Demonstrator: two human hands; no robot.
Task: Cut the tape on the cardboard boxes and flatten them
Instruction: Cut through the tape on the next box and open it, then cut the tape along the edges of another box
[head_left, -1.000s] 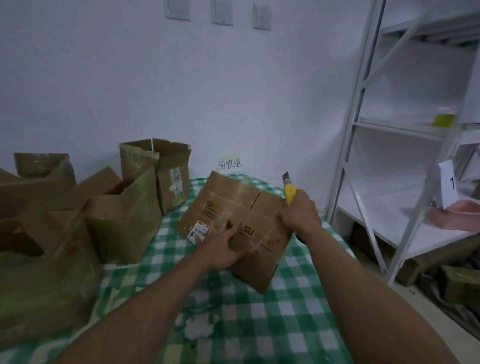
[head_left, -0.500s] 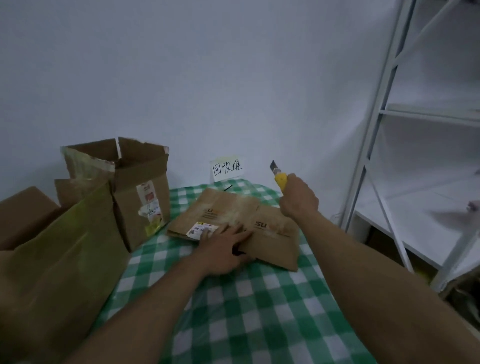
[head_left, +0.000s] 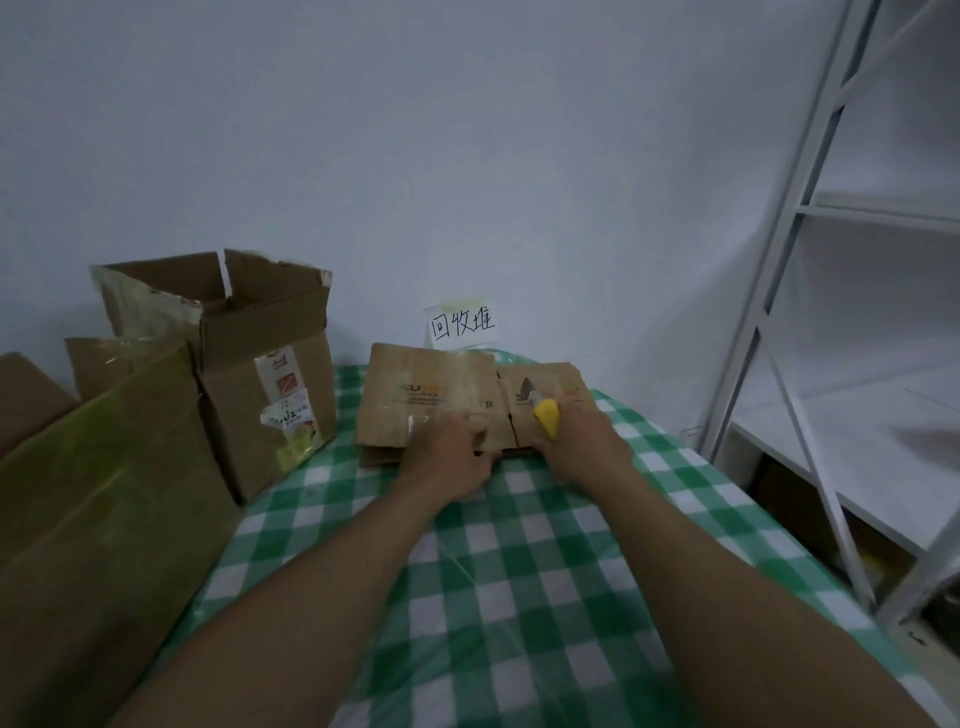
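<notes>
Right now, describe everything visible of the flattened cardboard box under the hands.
The flattened cardboard box is brown, creased into two panels with printed logos and shiny tape. It lies flat at the green-checked tablecloth's far end. The left hand rests on its near edge; the right hand holds a yellow utility knife over its right panel.

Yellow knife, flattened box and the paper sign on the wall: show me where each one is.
yellow knife (head_left: 548, 415): head view, on its yellow handle.
flattened box (head_left: 431, 387): head view, on its left panel by the printed logo.
paper sign (head_left: 462, 325): head view, on the handwritten characters.
</notes>
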